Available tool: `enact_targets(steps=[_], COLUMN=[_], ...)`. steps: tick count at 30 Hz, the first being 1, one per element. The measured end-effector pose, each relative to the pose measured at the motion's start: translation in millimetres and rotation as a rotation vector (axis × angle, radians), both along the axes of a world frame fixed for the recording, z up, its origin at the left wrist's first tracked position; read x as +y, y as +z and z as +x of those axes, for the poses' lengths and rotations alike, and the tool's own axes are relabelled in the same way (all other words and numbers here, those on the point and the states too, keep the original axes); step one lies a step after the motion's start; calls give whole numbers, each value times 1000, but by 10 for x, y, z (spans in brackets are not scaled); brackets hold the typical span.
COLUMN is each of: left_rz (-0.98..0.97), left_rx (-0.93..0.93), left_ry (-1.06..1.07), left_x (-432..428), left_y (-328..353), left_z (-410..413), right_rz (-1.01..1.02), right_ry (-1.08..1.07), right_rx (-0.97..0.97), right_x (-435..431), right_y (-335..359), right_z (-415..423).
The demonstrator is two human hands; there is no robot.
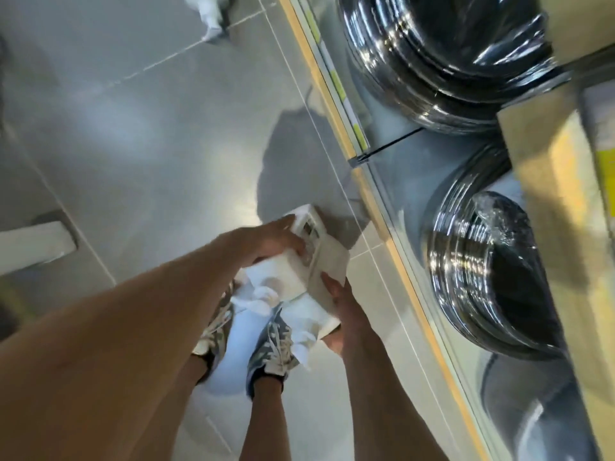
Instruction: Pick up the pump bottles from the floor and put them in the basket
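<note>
I hold a cluster of white, square-sided pump bottles above the floor. My left hand grips the top one, which carries a printed label, from its left side. A second white bottle has my right hand under it, with the thumb up against its side. White pump heads stick out below the bottles, blurred. Beneath them, between my feet, is a pale bluish-white shape; I cannot tell whether it is the basket.
Two front-loading machines with round glass doors line the right side behind a yellow-edged plinth. My sneakers stand on grey floor tiles. A white object lies far up the floor, another at the left edge.
</note>
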State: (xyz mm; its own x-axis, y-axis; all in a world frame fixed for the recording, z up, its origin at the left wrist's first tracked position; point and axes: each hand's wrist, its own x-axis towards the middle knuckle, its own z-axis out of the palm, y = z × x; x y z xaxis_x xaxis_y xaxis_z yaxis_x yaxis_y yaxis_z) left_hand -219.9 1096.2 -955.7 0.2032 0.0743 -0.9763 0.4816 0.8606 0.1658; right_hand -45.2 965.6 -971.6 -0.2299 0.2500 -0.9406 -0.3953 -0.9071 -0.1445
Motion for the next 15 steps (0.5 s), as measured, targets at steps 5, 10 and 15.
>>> enact_targets(steps=[5,10,15], left_rz=[159,291,416], left_rx=[164,240,238], left_ry=[-158,-162,-102], left_x=[-538,-706,-765], left_y=[866,2499,3962], left_z=[-375,-518,-600], right_rz=[33,158,382], right_ry=[-16,23,111], right_rx=[-287,-406,-503], right_x=[-30,156,307], right_y=[1078,2515,4022], right_z=[-231,-486,-566])
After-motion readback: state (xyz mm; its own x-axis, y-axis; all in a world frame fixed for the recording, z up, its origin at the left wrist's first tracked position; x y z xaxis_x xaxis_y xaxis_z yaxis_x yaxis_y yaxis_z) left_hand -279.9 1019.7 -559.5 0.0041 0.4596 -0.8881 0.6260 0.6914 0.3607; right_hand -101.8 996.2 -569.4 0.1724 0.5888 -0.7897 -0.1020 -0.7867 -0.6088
